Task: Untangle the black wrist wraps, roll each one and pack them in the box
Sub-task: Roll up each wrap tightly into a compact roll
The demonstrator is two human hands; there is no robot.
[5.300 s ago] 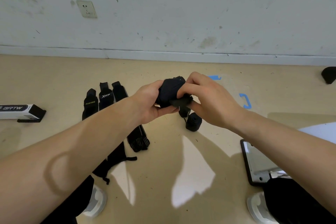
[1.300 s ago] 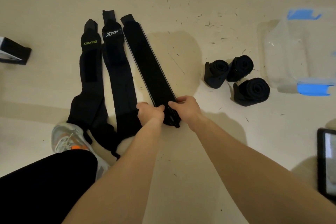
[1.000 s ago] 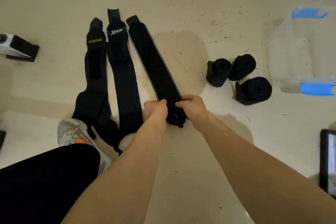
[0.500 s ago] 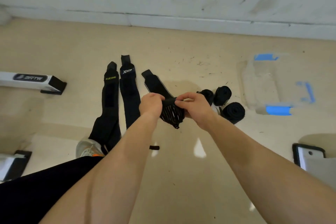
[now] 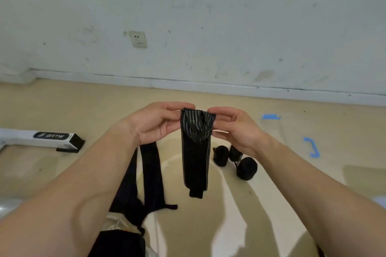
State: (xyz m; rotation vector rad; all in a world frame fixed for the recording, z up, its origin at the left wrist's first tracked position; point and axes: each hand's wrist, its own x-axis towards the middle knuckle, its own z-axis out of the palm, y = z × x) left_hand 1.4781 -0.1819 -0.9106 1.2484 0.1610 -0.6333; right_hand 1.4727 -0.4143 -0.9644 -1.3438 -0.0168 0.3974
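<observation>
Black wrist wrap (image 5: 195, 156) hangs straight down above the floor (image 5: 271, 204). The left hand (image 5: 155, 123) and right hand (image 5: 236, 129) each pinch a corner of its striped top end. Three rolled wraps (image 5: 247, 168) sit on the floor just right of it, and two flat wraps (image 5: 150, 169) lie to its left.

The view comes from a wide-angle camera worn on the person's head, facing forward and somewhat down. Both forearms enter from the bottom corners. The left hand (image 5: 154, 123) and right hand (image 5: 234, 129) meet close to the lens at mid-frame, pinching the wrist wrap (image 5: 195, 152) that hangs between them. The upper half of the frame takes in the wall (image 5: 229, 16) and its socket (image 5: 137, 39). The lower half shows the floor (image 5: 52, 173), farther off. The skirting (image 5: 208, 86) slants down to the right.
</observation>
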